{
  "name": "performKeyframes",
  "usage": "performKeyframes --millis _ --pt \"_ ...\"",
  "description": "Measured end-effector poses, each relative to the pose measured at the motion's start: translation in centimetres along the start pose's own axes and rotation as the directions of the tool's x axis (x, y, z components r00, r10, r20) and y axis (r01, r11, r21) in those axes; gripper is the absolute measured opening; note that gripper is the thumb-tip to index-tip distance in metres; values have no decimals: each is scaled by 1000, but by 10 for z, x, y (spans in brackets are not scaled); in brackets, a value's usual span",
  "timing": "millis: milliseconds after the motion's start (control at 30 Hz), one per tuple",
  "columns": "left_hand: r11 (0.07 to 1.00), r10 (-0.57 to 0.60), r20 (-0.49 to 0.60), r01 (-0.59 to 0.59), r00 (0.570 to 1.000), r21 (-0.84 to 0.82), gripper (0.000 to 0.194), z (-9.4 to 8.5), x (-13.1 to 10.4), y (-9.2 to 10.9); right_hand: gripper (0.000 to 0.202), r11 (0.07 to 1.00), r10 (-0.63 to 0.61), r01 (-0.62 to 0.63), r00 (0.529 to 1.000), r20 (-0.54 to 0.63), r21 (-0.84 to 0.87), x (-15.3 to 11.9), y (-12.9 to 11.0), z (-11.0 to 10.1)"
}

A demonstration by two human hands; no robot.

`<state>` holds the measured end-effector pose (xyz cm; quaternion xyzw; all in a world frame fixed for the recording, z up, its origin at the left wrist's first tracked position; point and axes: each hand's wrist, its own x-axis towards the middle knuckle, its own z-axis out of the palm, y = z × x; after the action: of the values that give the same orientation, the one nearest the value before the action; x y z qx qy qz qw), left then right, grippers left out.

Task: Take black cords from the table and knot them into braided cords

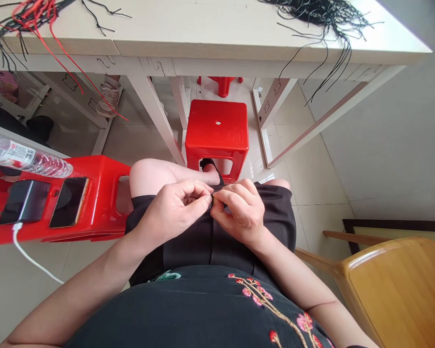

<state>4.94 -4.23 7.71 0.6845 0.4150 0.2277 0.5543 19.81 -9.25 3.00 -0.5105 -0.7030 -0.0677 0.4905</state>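
Note:
Above the lap, my left hand (pixel 179 205) and my right hand (pixel 241 208) meet with their fingertips pinched together. Between the fingertips is a small dark piece (pixel 212 194), mostly covered by the fingers; it looks like black cord, though its shape cannot be made out. Both hands are closed around it. Black cords (pixel 319 14) lie in a bundle on the right of the table (pixel 203 36), with loose ends hanging over its front edge. At the table's left, red cords (pixel 39 14) lie mixed with black braided ones, some hanging down.
A red stool (pixel 217 125) stands under the table. Left of the lap, another red stool (pixel 105 193) holds a phone (pixel 69 202), a dark device (pixel 25 202) with a white cable and a plastic bottle (pixel 29 157). A wooden chair (pixel 402 290) is at the right. A person's shoe (pixel 109 100) shows far left.

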Motion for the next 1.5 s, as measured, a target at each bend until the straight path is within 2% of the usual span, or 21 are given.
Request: performKeyframes --millis 167,333,533,833,1067,1200,1300,1400,1500 --pt "995 66 -98 -58 993 81 9 4 2 0 16 999 -50 50 998 -28 -19 0 -2 3" --pt "996 90 -150 -86 984 32 7 5 5 -4 20 999 -31 35 992 -119 36 5 -5 4" --pt "998 -1 -115 -6 993 -61 10 3 3 -4 19 997 6 2 993 -117 73 5 -5 3" --pt "998 63 -135 -62 989 15 8 3 1 -9 18 999 -15 17 999 -44 45 3 -2 4" --pt "992 128 -151 -128 980 8 8 3 4 -8 21 994 12 -1 995 -96 109 2 -6 8" --pt "990 135 -192 -142 972 -23 8 -2 4 -11 18 968 134 -117 989 -65 224 5 -9 5" --pt "988 156 -189 -154 970 23 8 -3 1 -10 21 926 214 -193 976 -30 324 8 -12 2" --pt "977 200 -191 -180 961 119 8 -2 -2 -4 30 899 194 -197 980 49 390 9 -14 0" --pt "954 251 -201 -208 947 215 8 -1 -5 0 19 900 184 -213 977 110 381 9 -15 2"
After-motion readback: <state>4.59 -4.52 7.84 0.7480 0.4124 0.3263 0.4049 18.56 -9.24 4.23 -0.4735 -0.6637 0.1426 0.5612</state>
